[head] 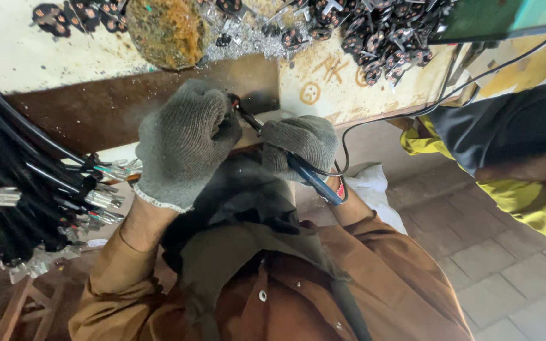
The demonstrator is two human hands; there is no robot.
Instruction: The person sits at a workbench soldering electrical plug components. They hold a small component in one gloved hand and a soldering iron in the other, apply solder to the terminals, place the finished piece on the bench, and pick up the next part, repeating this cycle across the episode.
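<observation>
Soldering iron (308, 173) at bench edge.
Blue handle, dark slim tip; gloved right hand (299, 144) grips it. Gloved left hand (181, 142) fisted, contents hidden.

Item one: left flank. I log a thick bundle of black cables (14, 177) with stripped, metal-tipped ends (105, 199) just beside my left hand (181, 142); no passage there.

Item two: ahead. A rusty round lump (165, 28) and a heap of black plug parts (380, 35) crowd the far worktop (7, 50).

Item three: right flank. A thin black cord (406, 113) loops from the blue-handled tool (311, 177) in my right hand (301, 142); beyond it, another person's yellow sleeve (532, 202).

Item four: free room. I note the brown strip (77, 107) in front of the left hand, and the paved floor (507, 278) at lower right.
</observation>
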